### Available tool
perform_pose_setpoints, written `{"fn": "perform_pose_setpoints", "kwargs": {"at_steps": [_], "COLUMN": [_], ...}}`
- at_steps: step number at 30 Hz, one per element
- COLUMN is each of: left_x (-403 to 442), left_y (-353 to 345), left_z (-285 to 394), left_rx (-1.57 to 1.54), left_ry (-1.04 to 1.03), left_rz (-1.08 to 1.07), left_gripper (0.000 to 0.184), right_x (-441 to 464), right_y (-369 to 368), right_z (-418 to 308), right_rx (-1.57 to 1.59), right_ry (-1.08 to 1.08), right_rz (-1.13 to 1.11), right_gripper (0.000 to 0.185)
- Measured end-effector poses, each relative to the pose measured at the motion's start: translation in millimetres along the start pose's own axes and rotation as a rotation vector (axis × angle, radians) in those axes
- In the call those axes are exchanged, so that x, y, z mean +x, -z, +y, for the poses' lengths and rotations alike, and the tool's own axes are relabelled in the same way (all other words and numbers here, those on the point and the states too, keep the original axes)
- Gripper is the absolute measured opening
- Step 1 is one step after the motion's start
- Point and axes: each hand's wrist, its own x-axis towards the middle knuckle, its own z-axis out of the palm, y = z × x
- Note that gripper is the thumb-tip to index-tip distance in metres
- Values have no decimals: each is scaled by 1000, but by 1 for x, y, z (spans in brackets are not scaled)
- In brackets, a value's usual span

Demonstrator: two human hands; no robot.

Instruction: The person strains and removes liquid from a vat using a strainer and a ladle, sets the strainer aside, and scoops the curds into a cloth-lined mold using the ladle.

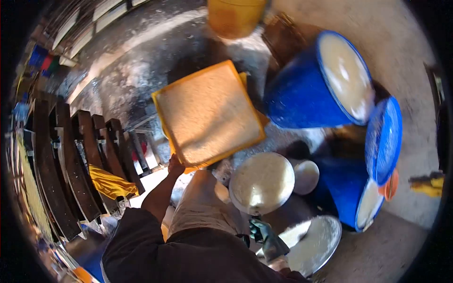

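Note:
My left hand [176, 165] is at the near left corner of an orange-rimmed square tray [210, 113], its fingers closed at the edge. The tray has a pale, flat surface with a shadow across it. My right hand [264, 236], in a dark green glove, is curled at the near end of a round pan [262, 183], where a short handle seems to be. The pan looks pale and whitish inside. Beside my gloved hand stands a wide metal basin [316, 243] with whitish contents.
A big blue drum [302, 89] with pale liquid stands at the back right. Another blue drum [342, 191] and a blue lid [384, 141] are nearer. A small white container [306, 177] adjoins the pan. Dark wooden beams [85, 160] with a yellow cloth [111, 182] line the left; a yellow bucket [236, 16] is behind.

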Motion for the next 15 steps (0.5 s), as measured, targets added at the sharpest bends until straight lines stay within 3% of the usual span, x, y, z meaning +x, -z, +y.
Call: {"fn": "perform_pose_setpoints", "kwargs": {"at_steps": [2, 4, 6, 7, 15], "left_x": [1, 16, 15, 24, 22], "left_y": [35, 19, 47, 36, 44], "left_z": [8, 0, 18, 12, 13], "left_rx": [26, 248, 57, 124, 70], "left_ry": [-11, -64, 59, 23, -14], "left_rz": [-157, -145, -276, -262, -273], "left_gripper": [87, 89, 89, 90, 88], "right_x": [44, 80, 112, 124, 143], "right_y": [-55, -105, -150, -169, -235], "right_z": [-36, -72, -100, -112, -171], "right_rx": [-188, -245, -271, -275, -202], "right_ry": [69, 100, 118, 124, 211], "right_rz": [57, -25, -95, -119, -191], "right_gripper": [16, 17, 17, 17, 20]}}
